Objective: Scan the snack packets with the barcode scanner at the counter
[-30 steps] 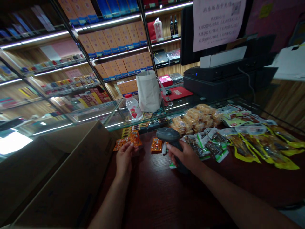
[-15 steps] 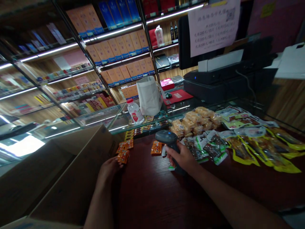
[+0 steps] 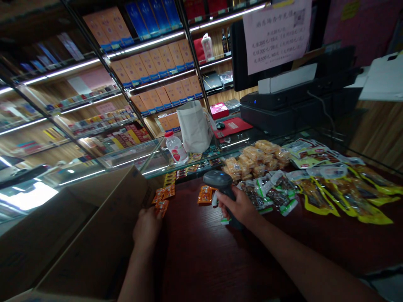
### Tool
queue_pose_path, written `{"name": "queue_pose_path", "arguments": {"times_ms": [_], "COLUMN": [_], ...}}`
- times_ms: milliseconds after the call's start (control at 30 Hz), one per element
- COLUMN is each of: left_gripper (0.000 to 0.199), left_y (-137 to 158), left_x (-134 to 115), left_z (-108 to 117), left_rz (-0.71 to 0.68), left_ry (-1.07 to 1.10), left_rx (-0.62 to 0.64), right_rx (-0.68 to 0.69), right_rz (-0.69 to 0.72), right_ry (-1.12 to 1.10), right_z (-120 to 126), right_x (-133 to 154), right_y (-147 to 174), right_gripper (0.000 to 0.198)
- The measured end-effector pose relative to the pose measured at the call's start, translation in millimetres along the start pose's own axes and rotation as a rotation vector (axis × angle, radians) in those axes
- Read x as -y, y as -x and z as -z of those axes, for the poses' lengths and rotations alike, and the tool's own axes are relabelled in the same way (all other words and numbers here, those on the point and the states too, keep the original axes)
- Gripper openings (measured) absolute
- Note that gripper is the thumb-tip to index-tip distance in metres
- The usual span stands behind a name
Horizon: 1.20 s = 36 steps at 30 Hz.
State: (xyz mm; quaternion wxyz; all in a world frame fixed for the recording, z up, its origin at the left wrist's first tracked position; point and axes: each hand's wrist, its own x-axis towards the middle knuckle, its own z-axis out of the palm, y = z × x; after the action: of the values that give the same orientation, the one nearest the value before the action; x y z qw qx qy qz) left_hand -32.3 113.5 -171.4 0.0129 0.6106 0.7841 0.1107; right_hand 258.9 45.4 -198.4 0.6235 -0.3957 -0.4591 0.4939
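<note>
My right hand (image 3: 241,205) is wrapped round the grip of a dark barcode scanner (image 3: 217,179), whose head points left above the dark red tabletop. My left hand (image 3: 147,226) is closed at the edge of a small orange snack packet (image 3: 162,207), beside the cardboard box; its fingertips are partly hidden behind the hand. More orange packets (image 3: 164,193) lie just beyond it. Another orange packet (image 3: 205,195) rests left of the scanner. Right of my right hand are clear and green snack packets (image 3: 281,191).
An open cardboard box (image 3: 94,209) stands at the left. Wrapped tan snacks (image 3: 255,159) are piled beyond the scanner, with yellow-edged pouches (image 3: 317,195) to the right. Farther back are a strawberry-print bottle (image 3: 176,149), a white bag (image 3: 194,126) and a monitor (image 3: 237,58).
My left hand has turned and shifted slightly, covering more of the orange packet. My right hand keeps hold of the scanner in nearly the same place. The view has shifted a little.
</note>
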Motion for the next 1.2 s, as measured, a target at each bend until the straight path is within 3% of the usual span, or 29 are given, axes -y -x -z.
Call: {"name": "queue_pose_path", "arguments": {"times_ms": [133, 400, 633, 733, 800, 867, 1000, 1200], "left_gripper": [0.04, 0.036, 0.04, 0.043, 0.04, 0.038, 0.036, 0.028], "left_y": [4.7, 3.7, 2.7, 5.4, 8.9, 13.7, 19.4, 18.1], "left_x": [-5.1, -0.9, -0.1, -19.3, -41.9, -67.0, -100.8, -93.8], "left_z": [-1.6, 0.2, 0.6, -4.7, -15.6, -30.6, -54.5, -54.9], "left_rz": [-0.075, 0.03, 0.032, -0.168, -0.372, -0.489, -0.437, -0.32], "left_ry": [-0.197, -0.241, -0.215, -0.025, 0.167, 0.273, 0.388, 0.686], "left_rx": [0.069, 0.026, -0.062, -0.217, -0.174, -0.043, 0.027, 0.117], "right_rx": [-0.003, 0.017, 0.035, 0.015, -0.003, -0.015, -0.021, -0.047], "right_rz": [0.001, -0.024, -0.048, -0.04, -0.034, -0.028, -0.024, -0.025], "right_ry": [0.003, -0.01, -0.037, -0.048, -0.057, -0.061, -0.051, -0.032], "right_z": [-0.8, 0.7, 1.3, 1.3, 1.6, 2.0, 2.1, 1.8], "right_x": [-0.7, 6.8, 15.9, 13.8, 11.0, 7.7, 1.6, -6.2], "right_y": [0.7, 1.4, 2.3, 0.7, -1.2, -3.1, -5.0, -7.1], "right_gripper": [0.036, 0.039, 0.042, 0.043, 0.043, 0.044, 0.044, 0.042]}}
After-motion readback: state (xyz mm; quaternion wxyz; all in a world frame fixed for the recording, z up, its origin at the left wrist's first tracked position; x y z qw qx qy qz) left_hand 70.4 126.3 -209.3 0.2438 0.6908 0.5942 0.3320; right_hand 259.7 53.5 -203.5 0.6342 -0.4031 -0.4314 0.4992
